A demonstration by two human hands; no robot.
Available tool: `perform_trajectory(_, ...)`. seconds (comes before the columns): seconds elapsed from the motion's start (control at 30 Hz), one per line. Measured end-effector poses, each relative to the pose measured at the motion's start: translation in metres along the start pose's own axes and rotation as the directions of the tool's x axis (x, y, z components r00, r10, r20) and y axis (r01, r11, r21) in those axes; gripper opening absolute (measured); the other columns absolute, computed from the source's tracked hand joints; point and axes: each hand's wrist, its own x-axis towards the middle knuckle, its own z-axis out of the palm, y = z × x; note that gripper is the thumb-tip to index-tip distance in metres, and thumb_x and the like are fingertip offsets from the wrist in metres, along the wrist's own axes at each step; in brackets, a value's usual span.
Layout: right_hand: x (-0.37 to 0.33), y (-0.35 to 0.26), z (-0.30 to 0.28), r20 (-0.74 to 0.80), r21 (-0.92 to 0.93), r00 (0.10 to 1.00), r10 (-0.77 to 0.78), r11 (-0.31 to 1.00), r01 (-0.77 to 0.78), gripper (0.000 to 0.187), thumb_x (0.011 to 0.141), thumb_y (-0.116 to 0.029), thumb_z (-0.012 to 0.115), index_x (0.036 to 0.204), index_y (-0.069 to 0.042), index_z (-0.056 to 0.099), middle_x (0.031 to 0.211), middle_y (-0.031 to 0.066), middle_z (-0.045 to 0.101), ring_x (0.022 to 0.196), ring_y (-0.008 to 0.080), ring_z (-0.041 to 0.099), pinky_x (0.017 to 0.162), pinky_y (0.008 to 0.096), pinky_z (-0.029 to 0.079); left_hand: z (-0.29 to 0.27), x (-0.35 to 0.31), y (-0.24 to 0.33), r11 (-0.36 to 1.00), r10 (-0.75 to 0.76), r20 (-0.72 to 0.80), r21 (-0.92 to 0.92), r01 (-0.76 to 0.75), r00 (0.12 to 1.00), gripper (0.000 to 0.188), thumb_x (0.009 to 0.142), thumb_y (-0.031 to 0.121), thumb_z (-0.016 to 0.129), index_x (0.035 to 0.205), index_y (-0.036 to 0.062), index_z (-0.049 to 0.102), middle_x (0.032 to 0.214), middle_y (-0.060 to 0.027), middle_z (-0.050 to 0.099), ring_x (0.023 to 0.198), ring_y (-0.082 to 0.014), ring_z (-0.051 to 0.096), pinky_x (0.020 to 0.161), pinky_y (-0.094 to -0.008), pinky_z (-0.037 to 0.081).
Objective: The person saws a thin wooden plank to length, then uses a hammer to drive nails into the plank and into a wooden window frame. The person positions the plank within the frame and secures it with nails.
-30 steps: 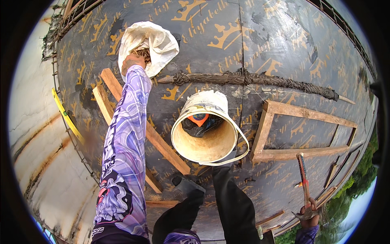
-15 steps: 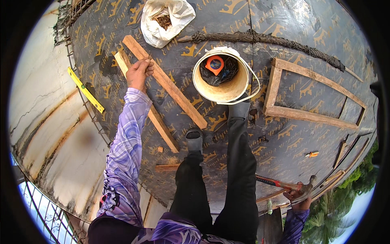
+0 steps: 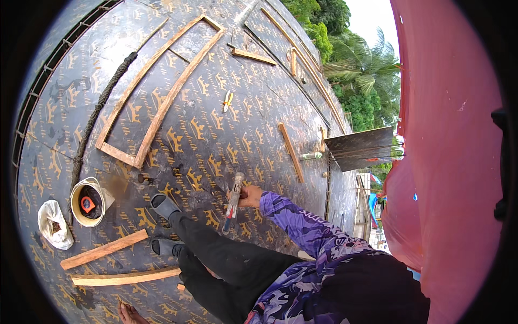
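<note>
My right hand (image 3: pixel 251 196) is wrapped round a hammer (image 3: pixel 233 201) near its metal head. The hammer's red and dark handle points down toward my legs. At the lower left edge my left hand (image 3: pixel 128 313) shows only in part, its fingers pinched together. What it pinches, if anything, is too small to make out. Just beyond that hand lies a light wooden strip (image 3: pixel 127 277), with a second, reddish wooden strip (image 3: pixel 105 249) farther off. Both lie flat on the dark printed panels (image 3: pixel 183 216).
A white bucket (image 3: pixel 76 190) holds an orange tape measure (image 3: pixel 87 203). Beside it sits a white sack (image 3: pixel 44 224) of brown bits. A long wooden frame (image 3: pixel 171 102), a rope-wrapped pole (image 3: pixel 102 102), yellow-handled pliers (image 3: pixel 227 101) and loose wood (image 3: pixel 291 153) lie around. A pink sheet (image 3: pixel 448 135) hangs right.
My view has swung to the right, bringing the pink sheet into sight. My right hand still grips the hammer, now in mid-view. My left hand has shifted to the lower left edge.
</note>
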Motion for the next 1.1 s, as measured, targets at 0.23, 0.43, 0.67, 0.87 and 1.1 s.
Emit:
perform_trajectory(0.23, -0.055, 0.025, -0.012, 0.009, -0.327, 0.988, 0.152, 0.935, -0.141, 0.065, 0.072, -0.056, 0.077, 0.106, -0.002, 0.07, 0.1, 0.0154, 0.07, 0.092, 0.0223, 0.065, 0.082, 0.0389, 0.049, 0.014, -0.084, 0.007, 1.0, 0.003, 0.253, -0.002, -0.002, 0.967, 0.027, 0.094, 0.017, 0.063, 0.118, 0.0029, 0.06, 0.105, -0.0003, 0.062, 0.083, -0.0085, 0.052, 0.071, -0.0228, 0.044)
perform_trajectory(0.43, -0.071, 0.095, -0.006, 0.133, -0.121, 0.983, 0.124, 0.987, -0.108, 0.039, 0.078, -0.025, 0.074, 0.108, 0.0, 0.069, 0.099, 0.0114, 0.071, 0.093, 0.0205, 0.066, 0.086, 0.0358, 0.049, 0.02, -0.122, -0.017, 0.987, -0.001, 0.322, -0.153, 0.054, 0.947, 0.021, 0.094, 0.014, 0.062, 0.109, 0.0006, 0.064, 0.101, -0.0106, 0.066, 0.088, -0.0219, 0.064, 0.076, -0.0301, 0.053)
perform_trajectory(0.67, -0.071, 0.15, -0.05, 0.257, -0.217, 0.96, 0.114, 0.974, -0.058, 0.041, 0.077, -0.024, 0.08, 0.108, 0.0, 0.069, 0.099, 0.0117, 0.071, 0.092, 0.0207, 0.066, 0.083, 0.0365, 0.05, -0.008, -0.241, -0.034, 0.919, 0.21, 0.075, -0.356, -0.17, 0.975, 0.023, 0.094, 0.014, 0.061, 0.113, 0.0021, 0.062, 0.11, -0.0132, 0.066, 0.095, -0.0272, 0.067, 0.079, -0.0314, 0.057)
perform_trajectory(0.87, -0.059, 0.174, -0.067, 0.302, -0.19, 0.933, 0.194, 0.972, -0.141, 0.042, 0.078, -0.025, 0.08, 0.109, 0.001, 0.068, 0.101, 0.0103, 0.07, 0.089, 0.0218, 0.066, 0.08, 0.0371, 0.052, -0.028, -0.286, -0.054, 0.729, 0.286, 0.15, -0.675, -0.113, 0.946, 0.011, 0.09, 0.01, 0.062, 0.101, 0.0083, 0.06, 0.1, -0.005, 0.059, 0.088, -0.0173, 0.052, 0.077, -0.028, 0.047)
perform_trajectory(1.1, -0.046, 0.166, -0.041, 0.375, -0.194, 0.916, 0.142, 0.978, -0.072, 0.048, 0.078, -0.03, 0.08, 0.112, 0.001, 0.067, 0.102, 0.0116, 0.07, 0.094, 0.0224, 0.065, 0.084, 0.0376, 0.051, -0.02, -0.297, -0.043, 0.69, 0.295, 0.26, -0.723, -0.016, 0.919, 0.011, 0.09, 0.007, 0.063, 0.097, 0.0106, 0.056, 0.093, -0.0008, 0.052, 0.074, -0.0092, 0.041, 0.068, -0.0246, 0.039)
